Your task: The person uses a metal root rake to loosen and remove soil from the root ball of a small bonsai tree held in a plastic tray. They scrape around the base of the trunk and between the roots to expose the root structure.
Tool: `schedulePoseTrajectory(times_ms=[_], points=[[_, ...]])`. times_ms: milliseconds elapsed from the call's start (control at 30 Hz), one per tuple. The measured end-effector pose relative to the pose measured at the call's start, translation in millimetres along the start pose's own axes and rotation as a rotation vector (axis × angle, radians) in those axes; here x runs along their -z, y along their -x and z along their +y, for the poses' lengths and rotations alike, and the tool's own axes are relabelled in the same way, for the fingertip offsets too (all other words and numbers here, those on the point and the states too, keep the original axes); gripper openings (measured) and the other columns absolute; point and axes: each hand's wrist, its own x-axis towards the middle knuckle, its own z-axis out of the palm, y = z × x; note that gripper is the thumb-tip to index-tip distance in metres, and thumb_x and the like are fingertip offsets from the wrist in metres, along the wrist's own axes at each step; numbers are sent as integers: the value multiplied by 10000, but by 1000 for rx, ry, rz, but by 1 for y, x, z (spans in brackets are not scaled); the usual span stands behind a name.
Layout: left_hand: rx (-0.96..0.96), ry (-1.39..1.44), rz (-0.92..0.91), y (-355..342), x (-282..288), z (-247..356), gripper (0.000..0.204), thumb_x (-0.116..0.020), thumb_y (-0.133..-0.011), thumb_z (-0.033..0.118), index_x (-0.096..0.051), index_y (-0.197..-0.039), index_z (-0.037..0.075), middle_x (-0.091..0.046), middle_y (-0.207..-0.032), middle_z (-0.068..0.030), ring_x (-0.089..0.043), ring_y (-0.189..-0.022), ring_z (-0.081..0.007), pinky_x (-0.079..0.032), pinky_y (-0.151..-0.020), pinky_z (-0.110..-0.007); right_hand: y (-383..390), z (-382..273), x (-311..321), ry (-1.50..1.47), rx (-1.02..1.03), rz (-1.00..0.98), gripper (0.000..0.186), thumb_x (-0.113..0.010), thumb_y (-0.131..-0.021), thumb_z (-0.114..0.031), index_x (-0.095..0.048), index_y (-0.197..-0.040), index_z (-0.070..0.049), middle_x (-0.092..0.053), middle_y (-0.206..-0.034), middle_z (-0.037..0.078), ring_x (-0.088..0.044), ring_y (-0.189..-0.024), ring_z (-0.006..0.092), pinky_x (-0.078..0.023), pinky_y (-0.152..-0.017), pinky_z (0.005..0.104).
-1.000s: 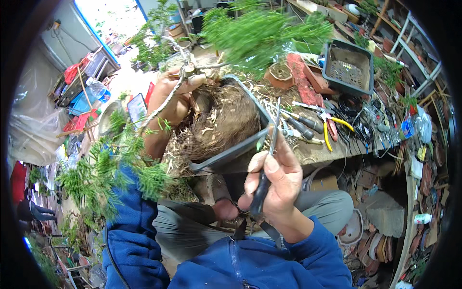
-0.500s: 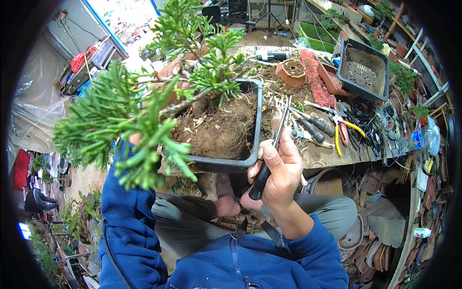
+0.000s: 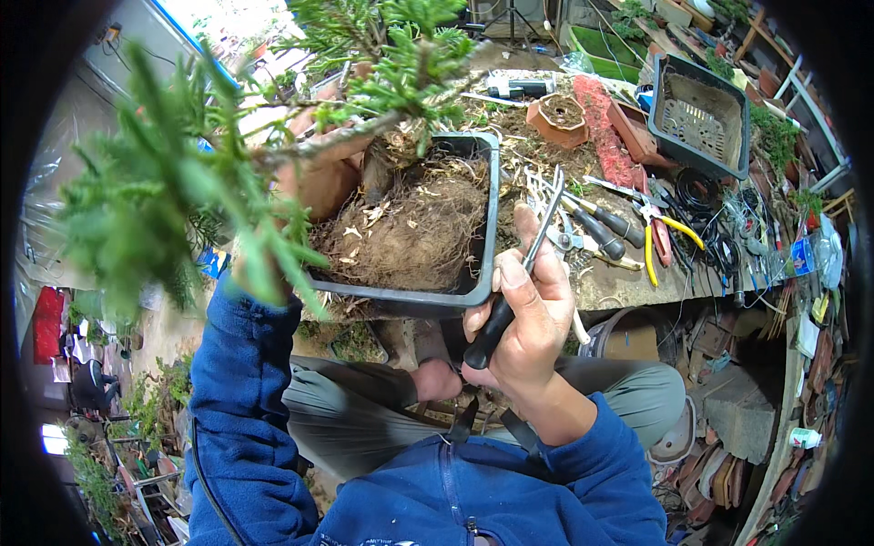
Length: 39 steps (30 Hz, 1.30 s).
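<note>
Bonsai tree [image 3: 364, 118] sits in a dark rectangular pot [image 3: 487, 227], tilted over the person's lap at the near edge of the surface [image 3: 628, 282]. Right hand [image 3: 528, 318] is clenched around a black-handled metal root tool [image 3: 514, 273] just beside the pot's rim. Left hand [image 3: 319, 177] grips the trunk base, half hidden by foliage. The tilted pot could slip, spilling its matted root ball [image 3: 410, 227]. Farther back, a small terracotta pot [image 3: 557, 118] holds soil; a black mesh-bottomed pot [image 3: 701, 114] holds only scraps.
</note>
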Motion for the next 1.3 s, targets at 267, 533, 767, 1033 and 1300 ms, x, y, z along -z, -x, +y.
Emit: schedulePoseTrajectory(times_ms=[267,533,767,1033,1300], points=[[-53,-906,385,21,7,16,593,-748,-996,311,-589,-1476,1,-730,-1180,-111,-671,-1043,-176,-533,-953,-336,-7,-25,3,284,-53,-54,527,-591,-1071,-140,-457,-1556,18,-622,-818,22,-573,-535,97,-471,-470,231],[-23,-1011,30,33,-11,10,679,-853,-819,254,-616,-1399,-8,-732,-1251,-159,-700,-1082,-231,-549,-998,-377,-22,-81,7,755,-81,-306,420,-570,-1074,-122,-599,-1459,43,-651,-843,40,-548,-575,74,-445,-526,224],[-208,-1147,316,40,-58,16,489,-783,-823,284,-754,-1284,123,-779,-1143,-159,-741,-992,-280,-563,-943,-370,-52,-97,35,1308,-21,-177,437,-659,-1004,-93,-640,-1428,14,-667,-827,3,-558,-612,58,-453,-557,233],[-358,-1075,213,47,-33,23,407,-744,-863,194,-760,-1253,78,-774,-1187,-140,-735,-1058,-251,-554,-972,-352,-64,-105,83,1367,-139,-84,461,-663,-983,-69,-642,-1439,-3,-664,-836,-6,-528,-573,41,-444,-531,219],[-402,-687,119,55,-13,19,329,-618,-879,52,-790,-1158,27,-791,-1171,-120,-738,-1076,-238,-532,-1021,-353,-63,-112,86,1445,-81,-64,472,-694,-937,-43,-671,-1406,-4,-634,-808,-30,-528,-626,44,-450,-571,237]])
